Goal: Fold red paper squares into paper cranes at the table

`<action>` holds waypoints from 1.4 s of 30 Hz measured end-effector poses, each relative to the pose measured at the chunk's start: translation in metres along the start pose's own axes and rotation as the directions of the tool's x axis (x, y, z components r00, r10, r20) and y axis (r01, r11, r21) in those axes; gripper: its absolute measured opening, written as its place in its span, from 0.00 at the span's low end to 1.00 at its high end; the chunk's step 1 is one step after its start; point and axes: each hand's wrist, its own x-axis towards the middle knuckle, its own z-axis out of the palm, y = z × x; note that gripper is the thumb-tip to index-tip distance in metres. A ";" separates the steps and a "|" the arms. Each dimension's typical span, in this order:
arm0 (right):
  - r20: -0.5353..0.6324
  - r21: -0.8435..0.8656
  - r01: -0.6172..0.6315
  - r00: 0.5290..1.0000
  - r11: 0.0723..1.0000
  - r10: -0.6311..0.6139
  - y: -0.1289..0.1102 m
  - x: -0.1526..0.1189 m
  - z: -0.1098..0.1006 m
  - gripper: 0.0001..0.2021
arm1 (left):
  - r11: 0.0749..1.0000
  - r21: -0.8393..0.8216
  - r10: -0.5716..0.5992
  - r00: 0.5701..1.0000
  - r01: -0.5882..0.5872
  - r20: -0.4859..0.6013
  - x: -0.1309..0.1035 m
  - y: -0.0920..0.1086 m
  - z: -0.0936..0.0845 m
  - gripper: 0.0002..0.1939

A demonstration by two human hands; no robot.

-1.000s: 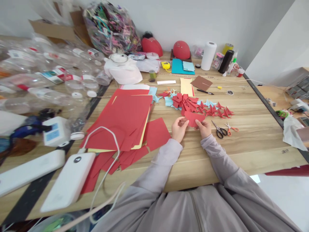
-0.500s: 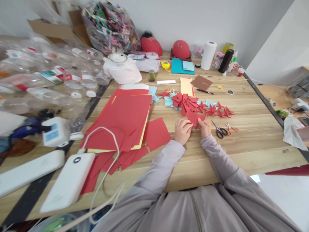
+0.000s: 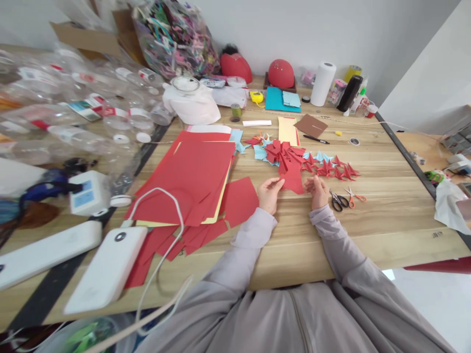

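Observation:
A square of red paper [image 3: 293, 182] is held at its left edge by my left hand [image 3: 269, 195], thumb and fingers pinched on it. My right hand [image 3: 318, 191] hovers just beyond the paper's right edge, its fingers loosely curled and holding nothing visible. Behind the paper lies a heap of folded red paper cranes [image 3: 283, 153] mixed with light blue ones [image 3: 260, 153]. More small red cranes [image 3: 326, 168] spread to the right. Beside my right hand rest black-handled scissors [image 3: 338, 201] and orange-handled scissors [image 3: 353, 197].
Large red sheets [image 3: 198, 171] and cut red squares [image 3: 240, 200] lie to my left. White power banks [image 3: 106, 269] with a cable stand at the near left. Plastic bottles [image 3: 73, 135] crowd the far left. A brown card [image 3: 312, 126] and a black pen [image 3: 316, 139] lie behind the cranes.
My right hand has come off the red paper and moved slightly right. The paper, pinched by both hands before, is now opened flatter in my left hand. The view has shifted slightly.

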 end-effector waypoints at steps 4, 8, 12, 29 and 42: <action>0.156 -0.044 0.013 0.988 0.999 -0.006 0.002 -0.005 0.005 0.15 | 0.997 -0.050 -0.051 0.997 0.054 0.061 0.000 0.000 0.002 0.13; 0.247 -0.091 -0.029 0.968 0.995 0.050 0.003 -0.009 0.009 0.16 | 0.996 -0.058 -0.061 0.995 0.065 0.073 -0.002 0.003 0.004 0.15; 0.242 -0.113 -0.092 0.963 0.989 0.117 0.004 -0.010 0.009 0.16 | 0.993 -0.078 -0.082 0.993 0.089 0.084 -0.002 0.006 0.004 0.15; 0.330 -0.285 0.057 0.943 0.957 0.043 0.002 -0.006 0.002 0.13 | 0.985 0.133 -0.133 0.968 0.106 0.214 -0.005 0.009 0.002 0.14; 0.182 -0.196 0.060 0.983 0.979 -0.024 0.012 0.000 -0.001 0.15 | 0.988 0.107 -0.122 0.981 0.107 0.148 -0.005 0.009 0.002 0.15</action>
